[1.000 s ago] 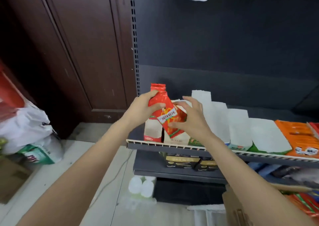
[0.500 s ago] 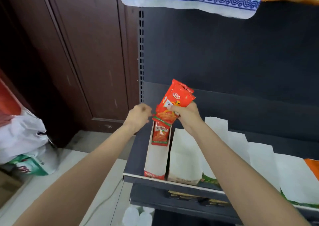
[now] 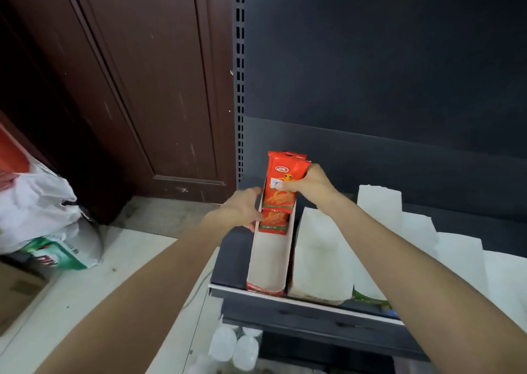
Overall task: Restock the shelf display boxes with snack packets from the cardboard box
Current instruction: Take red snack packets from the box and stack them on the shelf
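Red snack packets [image 3: 281, 186], raised a moment ago, now sit upright at the far end of the narrow white display box [image 3: 269, 262]; right hand [image 3: 309, 185] pinches them, left hand [image 3: 242, 208] grips the box's wall, so restocking advances.

Right hand [image 3: 309, 185] holds red packets [image 3: 281, 185] over display box [image 3: 269, 259]; left hand [image 3: 245, 206] grips its wall.
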A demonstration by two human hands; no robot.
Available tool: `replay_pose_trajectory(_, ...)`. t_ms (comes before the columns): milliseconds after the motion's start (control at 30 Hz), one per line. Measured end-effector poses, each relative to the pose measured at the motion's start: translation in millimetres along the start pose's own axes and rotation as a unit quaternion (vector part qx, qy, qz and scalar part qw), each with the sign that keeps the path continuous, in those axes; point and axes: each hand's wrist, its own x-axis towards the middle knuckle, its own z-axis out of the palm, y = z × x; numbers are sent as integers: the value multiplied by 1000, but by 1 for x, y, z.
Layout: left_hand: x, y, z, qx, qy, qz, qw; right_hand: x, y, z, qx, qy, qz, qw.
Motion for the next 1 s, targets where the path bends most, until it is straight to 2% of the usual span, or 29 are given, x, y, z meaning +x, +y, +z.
replay_pose_trajectory(233, 4, -10, -3, -54, -11, -23, 998, 9, 0, -6, -59, -48, -18, 997)
replay_pose_trajectory(333, 7, -11, -3, -61, -21, -22, 998, 9, 1, -7, -148, -40, -49, 987)
replay_pose_trajectory(433, 7, -13, -4, -79, -35, -25, 996, 8, -1, -5, -288, -28, -106, 951)
replay_pose_trajectory(633, 9, -15, -6, -58, -29, -14, 998, 1, -3, 0, -453, -31, -159, 877)
replay_pose_trajectory(733, 8, -13, -5, -56, 22, 3, 998, 0, -5, -1, -491, -40, -163, 855)
replay_pose_trajectory(833, 9, -9, -4, -56, 109, 39, 992, 1, -6, -1, -499, -36, -161, 850)
replay_pose_trajectory(1000, 3, -1, 0, 4, 208, 81, 975, 0, -6, 1, -511, -9, -177, 841)
